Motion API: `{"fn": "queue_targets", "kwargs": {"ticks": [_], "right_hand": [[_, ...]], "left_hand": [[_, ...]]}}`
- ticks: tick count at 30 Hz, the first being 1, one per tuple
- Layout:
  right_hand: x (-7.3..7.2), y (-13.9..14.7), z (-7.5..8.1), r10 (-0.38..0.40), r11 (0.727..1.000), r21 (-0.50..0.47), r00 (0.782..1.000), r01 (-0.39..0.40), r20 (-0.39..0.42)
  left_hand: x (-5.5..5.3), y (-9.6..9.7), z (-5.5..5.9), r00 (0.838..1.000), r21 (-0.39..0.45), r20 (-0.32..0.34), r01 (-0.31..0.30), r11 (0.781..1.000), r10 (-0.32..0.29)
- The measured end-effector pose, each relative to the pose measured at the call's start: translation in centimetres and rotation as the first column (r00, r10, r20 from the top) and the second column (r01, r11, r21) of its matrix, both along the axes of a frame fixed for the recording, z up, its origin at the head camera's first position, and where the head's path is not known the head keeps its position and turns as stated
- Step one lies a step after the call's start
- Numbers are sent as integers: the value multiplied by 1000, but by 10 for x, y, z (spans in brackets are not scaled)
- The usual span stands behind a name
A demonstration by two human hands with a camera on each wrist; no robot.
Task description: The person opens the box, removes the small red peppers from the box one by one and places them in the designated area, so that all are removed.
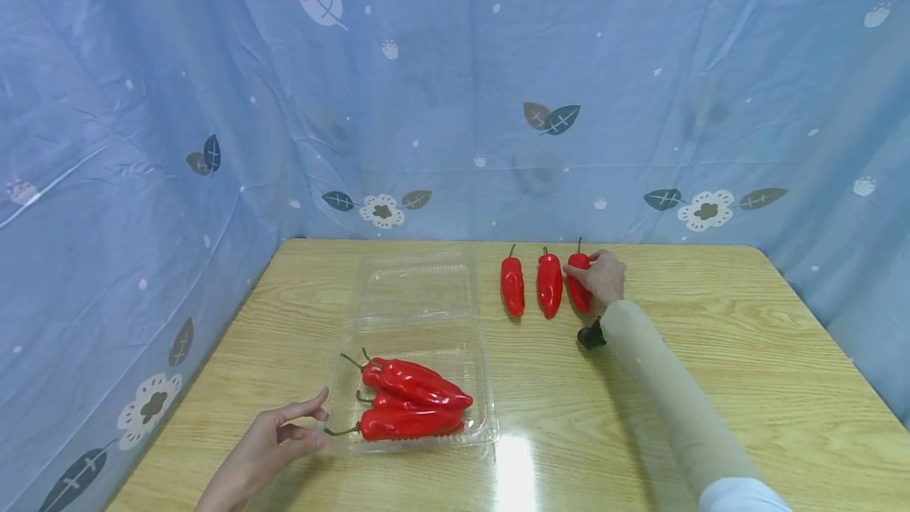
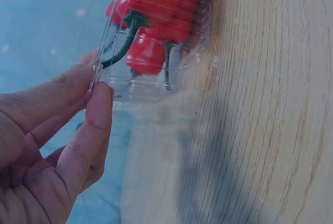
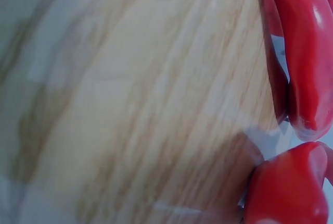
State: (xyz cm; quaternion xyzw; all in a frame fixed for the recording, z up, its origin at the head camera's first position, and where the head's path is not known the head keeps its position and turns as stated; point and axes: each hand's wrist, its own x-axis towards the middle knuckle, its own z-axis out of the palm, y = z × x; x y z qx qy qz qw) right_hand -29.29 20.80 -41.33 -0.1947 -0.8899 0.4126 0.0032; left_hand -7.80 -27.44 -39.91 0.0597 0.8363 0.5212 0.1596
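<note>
My left hand [image 1: 268, 442] pinches the left rim of a clear plastic clamshell box [image 2: 151, 89] between thumb and fingers. Several glossy red peppers [image 1: 412, 423] with green stems lie piled in the box's near half, stems toward the left hand. At the back of the table, my right hand [image 1: 604, 276] grips the rightmost of three peppers, a red pepper [image 1: 580, 300], by its sides, stem pointing away. Left of it stand in a row a middle pepper [image 1: 550, 285] and a left pepper [image 1: 512, 288]. In the right wrist view the hand is mostly out of frame.
The box's lid [image 1: 415, 287] lies folded back flat, behind the filled half. Blue patterned cloth [image 1: 455, 101] hangs along the back and both sides of the wooden table [image 1: 746, 354]. A small black device [image 1: 592, 336] is at the right wrist.
</note>
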Motion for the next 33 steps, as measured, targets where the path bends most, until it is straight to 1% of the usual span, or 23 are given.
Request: {"fn": "queue_targets", "kwargs": {"ticks": [2,5,8,12,15,18,22,28,30,33], "right_hand": [[-1,-1,0,-7,1000,-26,1000,7,12],[0,0,1,-10,999,-32,1000,10,14],[1,1,2,-12,999,-30,1000,12,-2],[2,3,1,-6,999,-40,1000,5,-14],[1,5,2,-2,998,-57,1000,2,-7],[2,8,6,8,999,-36,1000,-9,-22],[4,14,10,39,999,21,996,-38,-79],[10,23,13,51,997,63,984,-41,-169],[13,25,15,73,995,80,973,-56,-220],[18,23,19,121,991,93,940,-96,-320]], "left_hand": [[0,0,0,1000,-1,-4,4,1000,-4],[0,0,0,1000,2,-11,15,1000,-15],[0,0,0,1000,9,-13,19,1000,-19],[0,0,1,1000,9,-6,13,1000,-13],[0,0,2,1000,7,6,4,1000,-4],[1,0,2,1000,5,12,-3,1000,3],[1,0,2,1000,7,-2,3,1000,-3],[0,0,2,999,6,-34,13,1000,-13],[0,0,2,999,9,-38,16,1000,-16],[0,1,3,999,7,-32,7,1000,-7]]}}
